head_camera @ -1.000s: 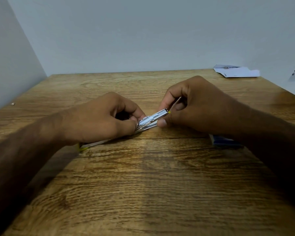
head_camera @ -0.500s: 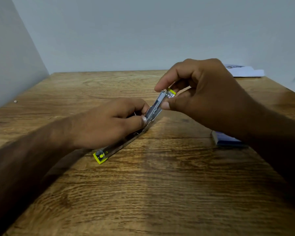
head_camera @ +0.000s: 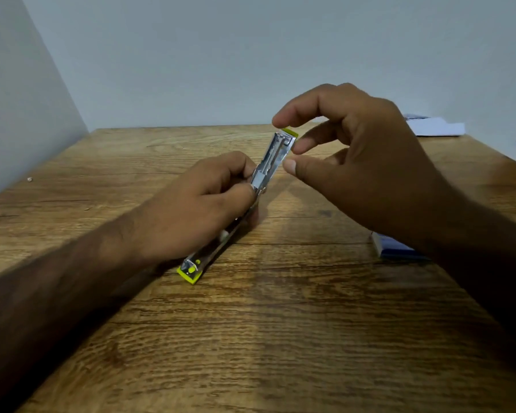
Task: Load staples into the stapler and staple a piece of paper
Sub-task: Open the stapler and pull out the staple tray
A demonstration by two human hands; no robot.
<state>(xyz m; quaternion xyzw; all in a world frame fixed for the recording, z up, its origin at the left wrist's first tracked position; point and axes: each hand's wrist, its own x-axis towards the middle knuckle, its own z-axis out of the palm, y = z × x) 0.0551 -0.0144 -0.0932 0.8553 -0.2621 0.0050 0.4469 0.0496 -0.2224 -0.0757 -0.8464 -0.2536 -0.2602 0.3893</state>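
Your left hand point(head_camera: 203, 204) sits just left of the frame's centre, its fingers and thumb curled round the middle of the stapler point(head_camera: 270, 162) and gripping it. The stapler is hinged open. Its yellow-ended base lies on the wooden worktop point(head_camera: 280, 338) and points toward the lower left, while its bare metal arm rises toward the upper right and ends in a yellow tip.

Your right hand point(head_camera: 364, 162) is at centre right with its fingers curved round that raised tip. The index fingertip is just above the yellow end, the middle finger is just beside it, and the thumb is close to the arm's metal side. Whether these fingers are pinching the arm or are just off it cannot be told from this view.

A small blue box point(head_camera: 399, 250) lies on the worktop at right, partly hidden under your right forearm. A white sheet of paper point(head_camera: 438, 128) rests at the far right corner of the worktop, well apart from the stapler.
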